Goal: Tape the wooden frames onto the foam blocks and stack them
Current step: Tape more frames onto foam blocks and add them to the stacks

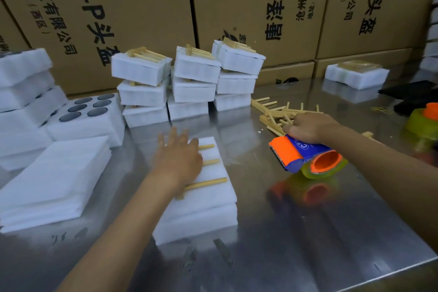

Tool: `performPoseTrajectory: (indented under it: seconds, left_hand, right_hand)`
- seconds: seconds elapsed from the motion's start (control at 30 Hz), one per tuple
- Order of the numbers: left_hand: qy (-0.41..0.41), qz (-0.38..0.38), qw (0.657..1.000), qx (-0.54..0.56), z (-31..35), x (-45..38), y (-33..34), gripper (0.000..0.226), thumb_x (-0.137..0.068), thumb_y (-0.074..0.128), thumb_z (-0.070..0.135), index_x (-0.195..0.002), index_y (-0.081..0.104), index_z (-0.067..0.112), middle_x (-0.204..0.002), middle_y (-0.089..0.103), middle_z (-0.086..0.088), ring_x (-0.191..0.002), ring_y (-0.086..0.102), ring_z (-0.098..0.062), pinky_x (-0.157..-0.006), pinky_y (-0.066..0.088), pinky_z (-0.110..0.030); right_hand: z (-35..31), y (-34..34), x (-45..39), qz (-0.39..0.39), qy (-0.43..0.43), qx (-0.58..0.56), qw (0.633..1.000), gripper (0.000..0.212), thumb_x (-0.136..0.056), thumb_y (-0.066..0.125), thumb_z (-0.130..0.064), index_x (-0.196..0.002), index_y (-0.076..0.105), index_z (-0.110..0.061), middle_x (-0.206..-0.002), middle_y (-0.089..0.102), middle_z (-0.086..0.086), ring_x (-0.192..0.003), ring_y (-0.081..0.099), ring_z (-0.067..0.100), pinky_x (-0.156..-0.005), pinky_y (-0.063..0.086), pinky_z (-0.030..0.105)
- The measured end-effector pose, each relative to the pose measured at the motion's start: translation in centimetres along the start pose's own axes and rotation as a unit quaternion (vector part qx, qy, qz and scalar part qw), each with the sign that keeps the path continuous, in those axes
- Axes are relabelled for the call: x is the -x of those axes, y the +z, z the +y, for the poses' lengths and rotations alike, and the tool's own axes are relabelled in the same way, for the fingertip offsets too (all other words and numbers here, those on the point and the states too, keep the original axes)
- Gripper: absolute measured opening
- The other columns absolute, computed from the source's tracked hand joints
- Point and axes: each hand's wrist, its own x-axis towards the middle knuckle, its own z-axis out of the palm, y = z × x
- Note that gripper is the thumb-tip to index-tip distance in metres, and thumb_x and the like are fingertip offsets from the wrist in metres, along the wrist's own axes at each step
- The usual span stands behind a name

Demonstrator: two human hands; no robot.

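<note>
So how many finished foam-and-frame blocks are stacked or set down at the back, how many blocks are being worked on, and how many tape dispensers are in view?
Finished blocks in the three back stacks: 9
Finished block set apart at far right: 1
Block under the left hand: 1
Tape dispensers: 2, one under the right hand, one at the right edge
Total: 13

Setting: a packing area in a warehouse or small factory, we judge. Printed shipping cartons (147,7) walled up behind a stainless steel worktable (296,232); stacked foam blocks (189,83); loose wooden frames (277,111); a tape dispenser (305,156).
</note>
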Motion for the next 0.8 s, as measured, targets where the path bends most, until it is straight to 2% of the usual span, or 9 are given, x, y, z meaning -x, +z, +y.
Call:
performPoseTrajectory:
  seconds: [0.1,0.17,0.23,0.33,0.43,0.53,0.63,0.73,0.8]
  left_hand:
    - [0.089,0.079,0.989,0.083,3.4,-0.8,-1.1,0.05,-0.097,0.042,0.021,-0.147,0.044,0.022,-0.156,0.039,-0.009,-0.145,0.031,-0.029,-0.117,0.022,-0.039]
    - [0.118,0.047,0.977,0.173,5.9,-1.4,-1.2,0.046,-0.098,0.042,0.023,-0.143,0.05,0.024,-0.144,0.054,-0.009,-0.134,0.046,-0.032,-0.109,0.035,-0.036]
    - [0.121,-0.006,0.974,0.194,8.3,-2.2,-0.9,0.042,-0.098,0.041,0.024,-0.137,0.056,0.024,-0.137,0.06,-0.008,-0.127,0.052,-0.033,-0.107,0.041,-0.038]
    - [0.093,-0.052,0.963,0.248,10.4,-3.5,-0.1,0.027,-0.095,0.048,0.022,-0.103,0.072,0.012,-0.105,0.072,-0.011,-0.102,0.065,-0.03,-0.094,0.053,-0.043]
    - [0.069,-0.049,0.935,0.344,10.6,-4.2,0.9,0.02,-0.09,0.057,0.017,-0.086,0.075,0.007,-0.087,0.074,-0.01,-0.085,0.069,-0.025,-0.084,0.058,-0.038]
    - [0.06,-0.01,0.907,0.418,10.3,-4.4,1.3,0.017,-0.09,0.062,0.022,-0.079,0.073,0.013,-0.073,0.068,0.003,-0.073,0.063,-0.013,-0.072,0.053,-0.028]
    - [0.075,-0.005,0.901,0.426,10.1,-4.2,1.5,0.014,-0.088,0.066,0.024,-0.079,0.074,0.017,-0.075,0.069,0.007,-0.07,0.06,-0.002,-0.062,0.046,-0.018]
    - [0.085,0.014,0.905,0.418,10.1,-4.1,1.6,0.012,-0.086,0.066,0.02,-0.079,0.075,0.018,-0.079,0.071,0.005,-0.071,0.062,-0.003,-0.064,0.047,-0.018]
    - [0.09,0.022,0.882,0.463,10.2,-3.9,1.5,0.013,-0.086,0.067,0.02,-0.074,0.071,0.022,-0.073,0.069,0.007,-0.064,0.06,0.0,-0.061,0.047,-0.019]
  right_hand:
    - [-0.5,0.3,-0.2,0.005,-0.012,0.015,1.0,0.045,-0.095,0.029,-0.061,-0.084,0.057,-0.026,-0.083,0.056,-0.001,-0.083,0.056,0.017,-0.069,0.038,0.034]
    - [-0.8,0.4,-0.2,0.004,-0.019,0.023,1.0,0.046,-0.095,0.03,-0.061,-0.081,0.057,-0.026,-0.079,0.056,-0.002,-0.082,0.056,0.018,-0.07,0.039,0.034]
    - [-1.0,0.4,-0.1,0.003,-0.021,0.026,0.999,0.044,-0.096,0.032,-0.059,-0.076,0.053,-0.026,-0.077,0.055,-0.002,-0.079,0.055,0.017,-0.069,0.038,0.034]
    - [-1.1,0.3,0.4,0.023,-0.018,0.025,0.999,0.042,-0.096,0.033,-0.057,-0.08,0.052,-0.023,-0.078,0.053,0.001,-0.083,0.054,0.022,-0.071,0.039,0.035]
    - [-1.2,0.2,1.0,0.041,-0.009,0.011,0.999,0.04,-0.096,0.033,-0.054,-0.085,0.054,-0.022,-0.082,0.053,0.003,-0.085,0.053,0.023,-0.073,0.039,0.036]
    - [-2.0,0.2,1.8,0.063,-0.002,0.028,0.998,0.041,-0.095,0.035,-0.053,-0.079,0.052,-0.02,-0.08,0.053,0.002,-0.082,0.053,0.023,-0.071,0.039,0.035]
    - [-3.4,0.7,2.6,0.093,0.005,0.056,0.994,0.045,-0.096,0.034,-0.052,-0.069,0.049,-0.019,-0.069,0.05,0.0,-0.068,0.049,0.02,-0.067,0.035,0.035]
    - [-4.3,0.8,3.2,0.108,0.024,0.071,0.991,0.045,-0.097,0.032,-0.046,-0.065,0.046,-0.018,-0.064,0.045,0.001,-0.057,0.039,0.017,-0.063,0.031,0.034]
    - [-4.9,0.8,3.4,0.114,0.036,0.09,0.989,0.043,-0.098,0.032,-0.043,-0.065,0.045,-0.018,-0.064,0.045,0.001,-0.056,0.037,0.017,-0.057,0.027,0.031]
